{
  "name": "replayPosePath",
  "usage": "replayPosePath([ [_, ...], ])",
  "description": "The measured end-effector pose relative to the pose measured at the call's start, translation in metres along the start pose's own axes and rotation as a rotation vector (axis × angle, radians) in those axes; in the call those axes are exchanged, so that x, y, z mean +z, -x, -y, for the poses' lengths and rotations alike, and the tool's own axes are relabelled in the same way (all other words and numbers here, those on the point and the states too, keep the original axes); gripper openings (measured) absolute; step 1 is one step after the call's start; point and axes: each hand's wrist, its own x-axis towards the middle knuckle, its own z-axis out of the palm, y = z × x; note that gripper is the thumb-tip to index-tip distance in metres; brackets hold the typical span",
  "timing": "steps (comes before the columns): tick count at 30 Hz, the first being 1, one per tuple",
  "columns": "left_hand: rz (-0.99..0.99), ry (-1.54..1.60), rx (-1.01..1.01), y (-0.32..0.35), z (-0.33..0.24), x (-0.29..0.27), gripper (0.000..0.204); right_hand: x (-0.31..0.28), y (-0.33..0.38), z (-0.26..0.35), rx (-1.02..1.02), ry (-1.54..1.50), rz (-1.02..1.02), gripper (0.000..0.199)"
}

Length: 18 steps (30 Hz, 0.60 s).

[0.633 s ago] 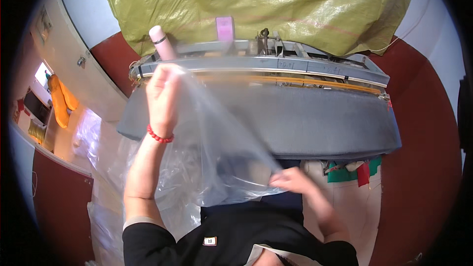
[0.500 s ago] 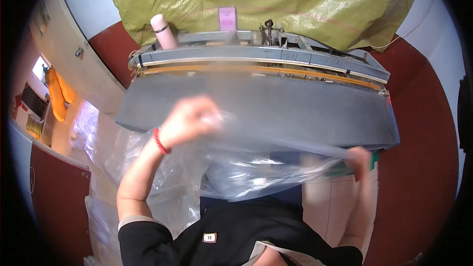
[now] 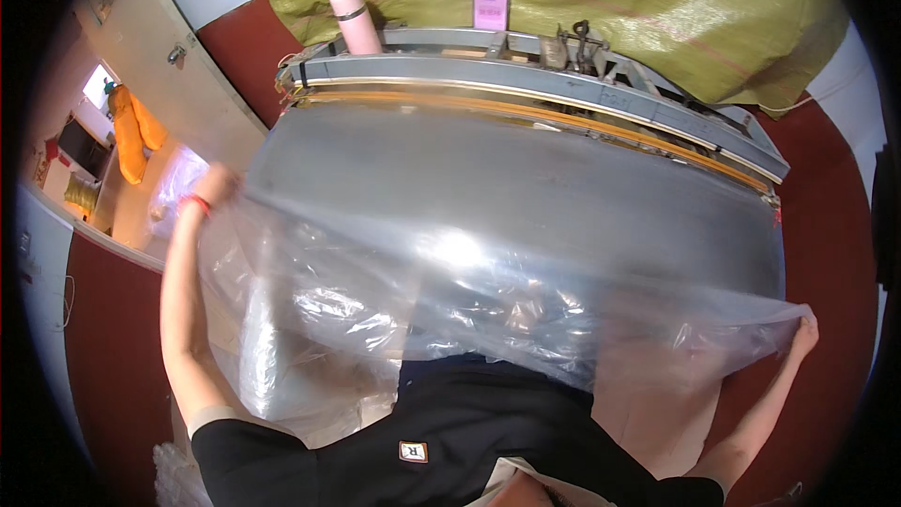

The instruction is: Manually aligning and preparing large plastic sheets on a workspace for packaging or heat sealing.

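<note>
Two hands stretch one clear plastic sheet [image 3: 450, 272] wide over the grey table [image 3: 582, 197]. Left hand [image 3: 218, 186] is out at the table's left corner, red band [image 3: 195, 203] on the wrist, fingers closed on the sheet's edge; the hand is blurred and partly behind film, so exact grip is hard to read, looks like a pinch. Right hand [image 3: 803, 330] is low at the right, past the table's near corner, pinching the sheet's far corner. Sheet spans between them, crinkled and glossy, draped over the table's near half and hanging down in front of the black shirt [image 3: 469, 441]. Along the table's far edge: a metal bar frame [image 3: 526, 84], a pink bottle [image 3: 355, 19] upright, a pink phone [image 3: 491, 6] propped behind it. Green tarp [image 3: 563, 0] bulks behind.
</note>
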Motion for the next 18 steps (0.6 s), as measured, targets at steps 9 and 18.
replayPosePath([
  [9, -0.697, 0.365, 0.009, -0.087, -0.138, 0.016, 0.038, 0.110, 0.029, 0.059, -0.085, -0.002, 0.224, 0.011],
  [18, -0.307, 0.225, -0.169, -0.120, -0.095, 0.084, 0.056, 0.077, 0.043, 0.178, 0.013, -0.116, 0.718, 0.013],
])
